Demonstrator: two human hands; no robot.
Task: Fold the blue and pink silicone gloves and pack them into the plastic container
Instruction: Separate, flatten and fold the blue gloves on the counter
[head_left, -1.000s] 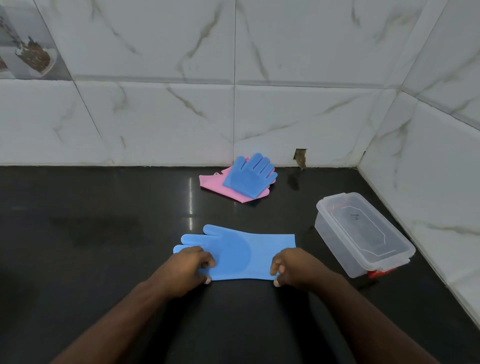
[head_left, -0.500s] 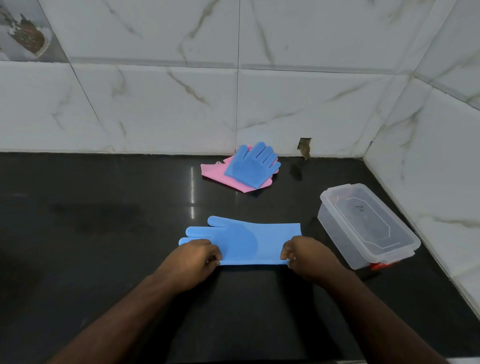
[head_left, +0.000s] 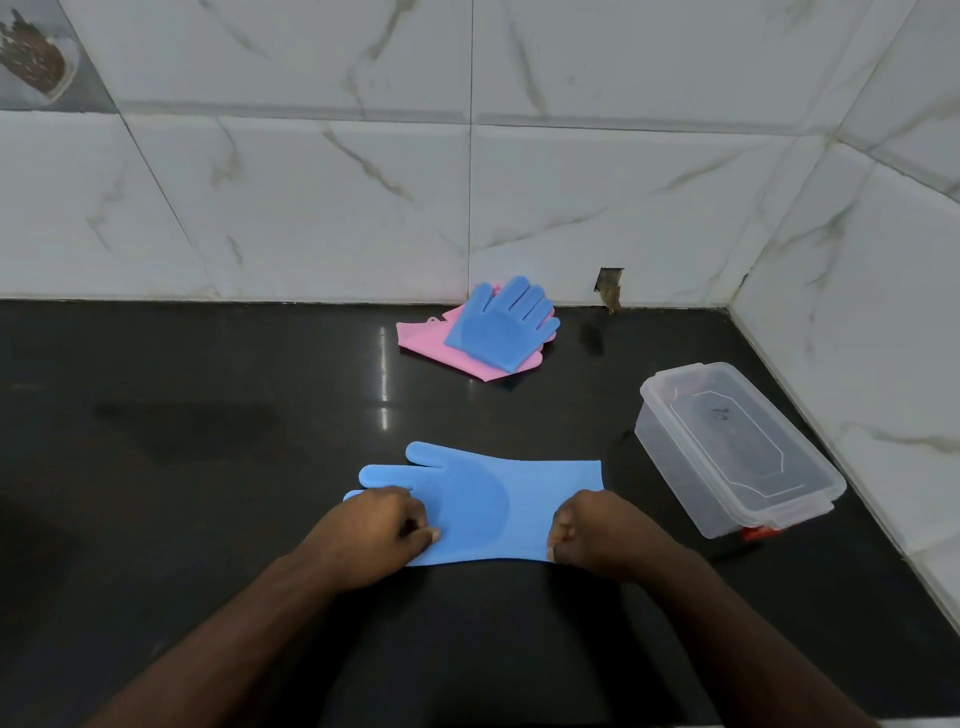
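Right now the left hand (head_left: 376, 532) pinches the near edge of a flat blue silicone glove (head_left: 480, 501) at its finger end. The right hand (head_left: 597, 530) has its fingers curled on the near edge at the cuff end. Both hands hold the glove down low, close to the person.

This blue glove lies flat on the black shiny counter (head_left: 208, 467), with its fingers pointing left and its cuff pointing right. It looks like the fold is just about to start.

To fold it well, I think both hands should lift the near edge together and lay it over the far edge, so the sides line up. Silicone is bendy and springs back, so pressing the fold down flat should help. If one hand goes faster, the fold may come out crooked.

Farther back, near the white marble wall tiles (head_left: 311, 208), a second blue silicone glove (head_left: 501, 325) rests on top of a pink silicone glove (head_left: 426, 340). They wait their turn.

Off to the right sits the clear plastic container (head_left: 727, 457), well apart from the glove in hand. Whether a lid is on it is hard to tell.
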